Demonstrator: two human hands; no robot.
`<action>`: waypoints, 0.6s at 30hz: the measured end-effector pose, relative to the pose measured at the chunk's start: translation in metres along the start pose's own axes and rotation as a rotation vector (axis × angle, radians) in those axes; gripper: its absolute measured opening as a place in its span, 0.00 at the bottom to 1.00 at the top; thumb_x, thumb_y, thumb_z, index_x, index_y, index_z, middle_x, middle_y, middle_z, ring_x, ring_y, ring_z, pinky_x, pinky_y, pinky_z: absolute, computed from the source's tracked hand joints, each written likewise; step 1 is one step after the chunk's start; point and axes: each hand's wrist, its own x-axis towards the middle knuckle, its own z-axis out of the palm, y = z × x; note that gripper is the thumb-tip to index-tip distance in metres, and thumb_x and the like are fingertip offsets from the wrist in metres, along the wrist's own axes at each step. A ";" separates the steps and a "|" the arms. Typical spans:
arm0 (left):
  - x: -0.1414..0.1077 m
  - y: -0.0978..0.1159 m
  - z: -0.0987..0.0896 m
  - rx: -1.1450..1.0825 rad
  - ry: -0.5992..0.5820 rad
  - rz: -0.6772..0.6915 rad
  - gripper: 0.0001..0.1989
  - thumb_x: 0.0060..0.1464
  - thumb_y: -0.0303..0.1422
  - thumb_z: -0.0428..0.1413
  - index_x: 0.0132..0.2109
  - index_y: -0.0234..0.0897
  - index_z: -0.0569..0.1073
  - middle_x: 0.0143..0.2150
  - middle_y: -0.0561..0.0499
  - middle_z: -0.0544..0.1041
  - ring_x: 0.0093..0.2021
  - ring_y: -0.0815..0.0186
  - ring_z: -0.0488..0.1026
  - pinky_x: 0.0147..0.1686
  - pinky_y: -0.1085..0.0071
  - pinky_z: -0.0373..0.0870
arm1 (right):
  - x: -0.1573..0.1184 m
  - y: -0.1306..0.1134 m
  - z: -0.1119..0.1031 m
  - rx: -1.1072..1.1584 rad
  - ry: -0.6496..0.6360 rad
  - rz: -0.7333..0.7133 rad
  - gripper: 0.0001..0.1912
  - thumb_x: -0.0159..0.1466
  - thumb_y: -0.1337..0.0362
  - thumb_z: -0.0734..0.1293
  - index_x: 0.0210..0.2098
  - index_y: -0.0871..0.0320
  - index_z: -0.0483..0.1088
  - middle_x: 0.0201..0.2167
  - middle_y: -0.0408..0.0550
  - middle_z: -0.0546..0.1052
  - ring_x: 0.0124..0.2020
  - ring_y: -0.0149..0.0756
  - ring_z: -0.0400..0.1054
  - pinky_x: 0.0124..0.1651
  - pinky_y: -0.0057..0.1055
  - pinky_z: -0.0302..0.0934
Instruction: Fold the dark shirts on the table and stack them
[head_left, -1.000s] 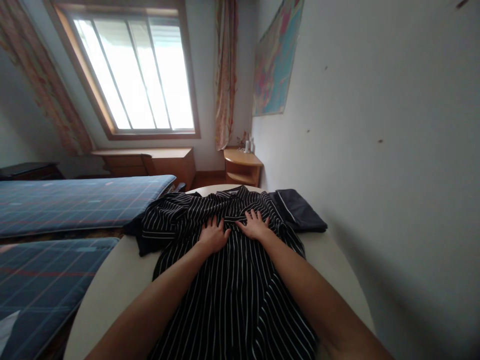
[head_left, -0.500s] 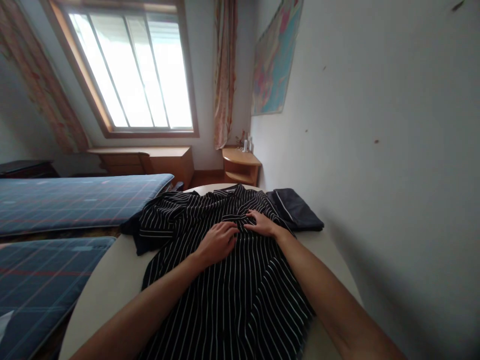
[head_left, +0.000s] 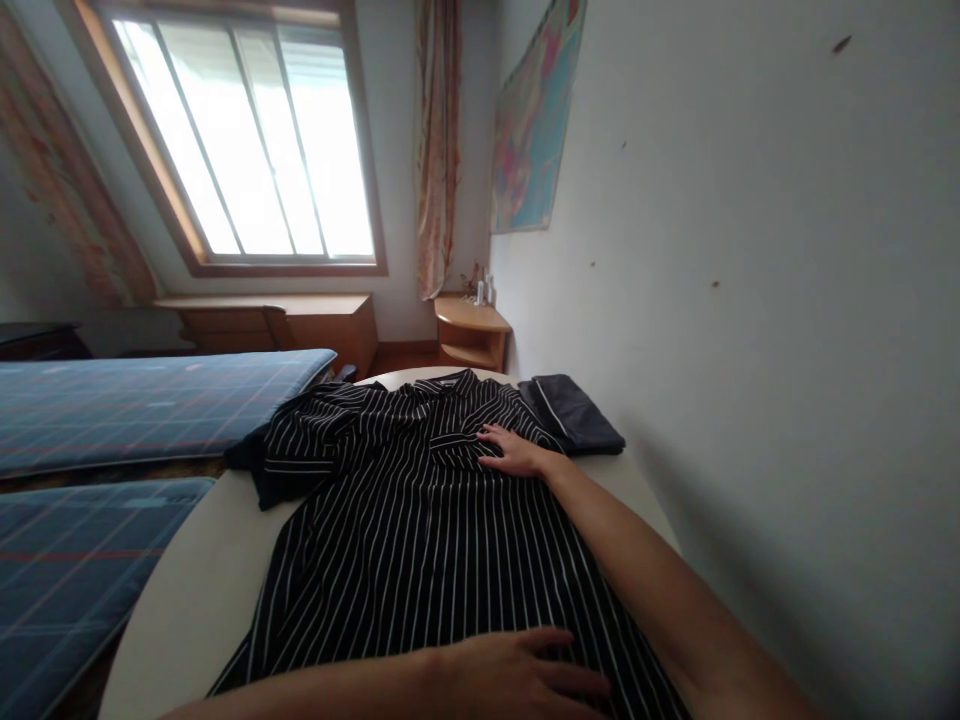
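A black shirt with white stripes [head_left: 420, 530] lies spread over a round pale table [head_left: 172, 590], its collar at the far side. My right hand [head_left: 514, 452] rests on the upper right part of the shirt with fingers spread, near a pocket-like striped patch. Low in the view, my left hand [head_left: 532, 675] is over the lower part of the shirt, fingers apart, with nothing seen in it; its lower edge is cut off by the frame.
Folded dark cloth [head_left: 577, 415] lies at the table's far right, beside the wall [head_left: 750, 400]. Two plaid mattresses [head_left: 150, 410] are at the left. Beyond stand a wooden desk [head_left: 330, 305] and a corner shelf [head_left: 472, 315] under the window and curtain.
My left hand has moved from the shirt's chest down toward me and to the right. The shirt's lower part lies flatter and wider. My right hand stays on the chest. The view has shifted slightly.
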 end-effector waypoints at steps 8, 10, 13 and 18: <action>-0.013 0.006 -0.027 0.129 0.090 -0.120 0.28 0.67 0.45 0.47 0.69 0.42 0.59 0.73 0.47 0.55 0.72 0.52 0.50 0.69 0.49 0.51 | 0.000 -0.015 0.003 -0.017 0.033 0.084 0.32 0.66 0.52 0.64 0.66 0.59 0.61 0.72 0.56 0.52 0.73 0.47 0.39 0.72 0.51 0.32; -0.018 0.009 -0.033 0.160 0.093 -0.219 0.32 0.65 0.50 0.48 0.70 0.41 0.57 0.73 0.44 0.53 0.72 0.46 0.48 0.67 0.42 0.51 | 0.003 -0.022 0.006 -0.031 0.048 0.137 0.31 0.67 0.52 0.63 0.65 0.60 0.61 0.72 0.56 0.52 0.73 0.48 0.39 0.72 0.52 0.32; -0.014 0.012 -0.024 0.155 0.091 -0.257 0.31 0.67 0.50 0.45 0.70 0.40 0.57 0.74 0.42 0.52 0.72 0.46 0.46 0.66 0.40 0.50 | 0.007 -0.029 0.014 -0.058 0.088 0.207 0.31 0.67 0.52 0.61 0.65 0.60 0.61 0.72 0.55 0.53 0.73 0.47 0.40 0.71 0.54 0.32; -0.004 0.003 -0.011 0.153 0.170 -0.139 0.16 0.67 0.39 0.48 0.55 0.37 0.72 0.58 0.47 0.75 0.62 0.58 0.67 0.63 0.58 0.63 | -0.003 -0.031 0.029 -0.086 0.300 0.161 0.27 0.68 0.53 0.59 0.61 0.59 0.65 0.68 0.54 0.61 0.71 0.43 0.47 0.71 0.48 0.35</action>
